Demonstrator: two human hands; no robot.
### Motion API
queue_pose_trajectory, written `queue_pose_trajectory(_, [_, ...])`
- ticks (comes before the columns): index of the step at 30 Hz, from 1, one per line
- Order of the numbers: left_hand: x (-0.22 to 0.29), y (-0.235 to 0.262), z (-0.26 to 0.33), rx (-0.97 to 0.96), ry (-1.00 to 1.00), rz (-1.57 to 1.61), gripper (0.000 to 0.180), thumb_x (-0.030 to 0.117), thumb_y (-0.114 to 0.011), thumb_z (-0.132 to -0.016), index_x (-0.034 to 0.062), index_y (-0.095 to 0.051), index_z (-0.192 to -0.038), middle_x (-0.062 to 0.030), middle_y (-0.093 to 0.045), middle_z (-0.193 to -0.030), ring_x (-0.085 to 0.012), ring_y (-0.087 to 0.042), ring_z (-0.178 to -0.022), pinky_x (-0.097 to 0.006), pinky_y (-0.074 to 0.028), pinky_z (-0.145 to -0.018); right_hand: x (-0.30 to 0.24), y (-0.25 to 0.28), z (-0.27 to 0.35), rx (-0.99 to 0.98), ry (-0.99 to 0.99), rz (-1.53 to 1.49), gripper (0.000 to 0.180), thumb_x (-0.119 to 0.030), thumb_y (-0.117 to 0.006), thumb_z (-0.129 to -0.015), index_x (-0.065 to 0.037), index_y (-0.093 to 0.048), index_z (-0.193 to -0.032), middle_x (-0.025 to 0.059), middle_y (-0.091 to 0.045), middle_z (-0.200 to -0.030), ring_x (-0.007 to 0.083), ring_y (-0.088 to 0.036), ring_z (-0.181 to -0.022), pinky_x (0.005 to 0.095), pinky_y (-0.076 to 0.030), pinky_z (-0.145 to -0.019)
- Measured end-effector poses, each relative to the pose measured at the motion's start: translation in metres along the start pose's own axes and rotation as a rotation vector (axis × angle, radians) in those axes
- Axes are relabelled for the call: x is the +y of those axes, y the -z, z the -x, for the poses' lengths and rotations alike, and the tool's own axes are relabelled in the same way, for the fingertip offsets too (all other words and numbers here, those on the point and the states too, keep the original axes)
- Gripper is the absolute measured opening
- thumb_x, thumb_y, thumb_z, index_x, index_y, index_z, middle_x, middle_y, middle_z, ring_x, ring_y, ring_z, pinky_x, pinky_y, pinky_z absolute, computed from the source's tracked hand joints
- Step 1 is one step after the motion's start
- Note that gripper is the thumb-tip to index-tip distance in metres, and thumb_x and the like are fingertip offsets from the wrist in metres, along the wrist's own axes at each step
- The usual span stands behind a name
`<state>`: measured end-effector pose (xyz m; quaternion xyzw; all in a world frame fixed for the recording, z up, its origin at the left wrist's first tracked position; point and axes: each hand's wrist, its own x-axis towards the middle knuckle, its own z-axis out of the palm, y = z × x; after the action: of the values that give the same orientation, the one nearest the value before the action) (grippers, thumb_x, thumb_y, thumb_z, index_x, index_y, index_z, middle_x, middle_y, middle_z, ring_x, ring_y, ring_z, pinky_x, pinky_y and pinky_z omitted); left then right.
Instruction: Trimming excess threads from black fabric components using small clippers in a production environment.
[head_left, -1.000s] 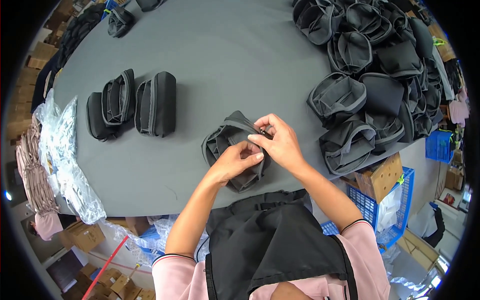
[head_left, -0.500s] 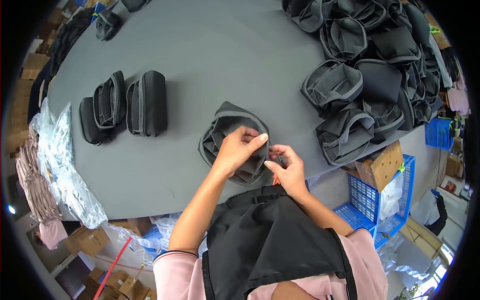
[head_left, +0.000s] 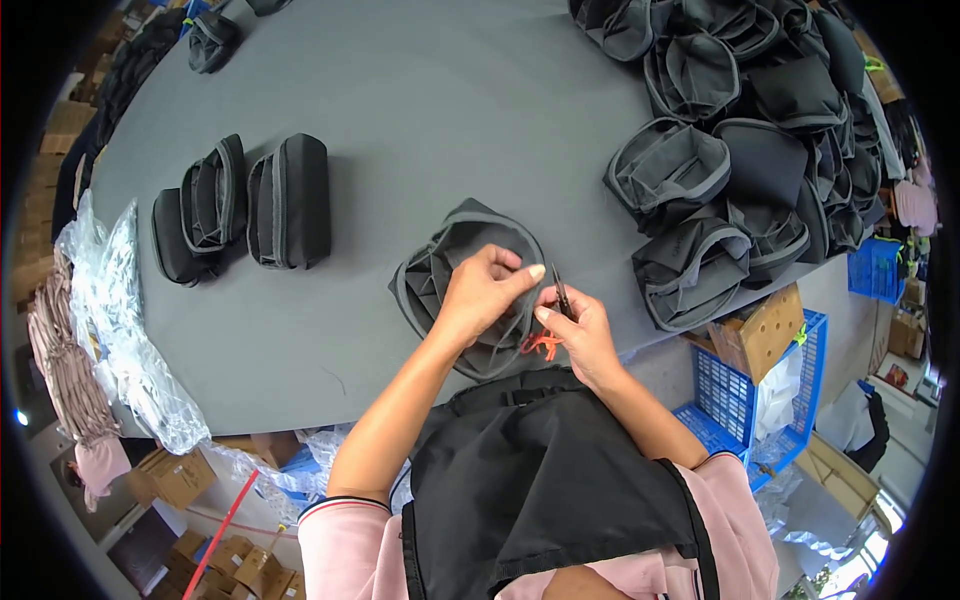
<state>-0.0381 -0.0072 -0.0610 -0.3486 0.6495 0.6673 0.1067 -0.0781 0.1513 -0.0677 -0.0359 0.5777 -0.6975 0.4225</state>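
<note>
A dark grey fabric pouch (head_left: 440, 275) lies open on the grey table (head_left: 420, 110) near its front edge. My left hand (head_left: 482, 295) presses on the pouch and pinches its rim. Beside it, my right hand (head_left: 578, 335) holds small snips (head_left: 560, 292) with orange handles (head_left: 541, 345), blades pointing up at the pouch's edge close to my left fingertips.
A big heap of the same grey pouches (head_left: 740, 150) fills the right side of the table. Three closed pouches (head_left: 245, 205) stand in a row at the left. Clear plastic bags (head_left: 120, 330) hang off the left edge. A blue crate (head_left: 750, 390) stands below right.
My right hand has drawn back from on top of the pouch toward the table's front edge, and the snips now show in it. The left hand has stayed on the pouch.
</note>
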Motion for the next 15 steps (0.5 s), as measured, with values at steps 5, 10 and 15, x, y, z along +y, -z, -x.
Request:
queue_pose_trajectory(5, [-0.002, 0.0, -0.005, -0.028, 0.027, 0.224, 0.036, 0.031, -0.069, -0.082, 0.002, -0.052, -0.095, -0.0029, -0.058, -0.078, -0.0079, -0.054, -0.068, -0.024, -0.045, -0.056, -0.018, -0.013, 0.002, 0.13, -0.019, 0.211, 0.02, -0.001, -0.065, -0.077, -0.001, -0.056, -0.094, 0.0001, -0.056, -0.082, 0.0054, -0.051, -0.065, 0.0201, -0.043, -0.055])
queue_pose_trajectory(10, [0.004, 0.015, -0.003, -0.107, 0.038, 0.345, 0.038, 0.03, -0.072, -0.079, 0.0031, -0.05, -0.094, -0.003, -0.056, -0.079, -0.0094, -0.055, -0.069, -0.024, -0.048, -0.058, -0.013, 0.001, -0.019, -0.032, 0.072, 0.142, 0.025, 0.0, -0.068, -0.073, -0.002, -0.051, -0.091, -0.001, -0.052, -0.076, 0.0048, -0.047, -0.058, 0.0182, -0.039, -0.046])
queue_pose_trajectory(15, [-0.001, 0.015, -0.007, -0.057, -0.071, 0.072, 0.04, 0.026, -0.077, -0.07, 0.001, -0.051, -0.087, -0.0025, -0.051, -0.076, -0.0072, -0.047, -0.066, -0.021, -0.038, -0.054, -0.004, -0.001, -0.024, -0.145, -0.06, 0.049, 0.028, -0.001, -0.068, -0.073, -0.004, -0.047, -0.091, -0.0003, -0.049, -0.075, 0.0067, -0.046, -0.059, 0.0192, -0.04, -0.047])
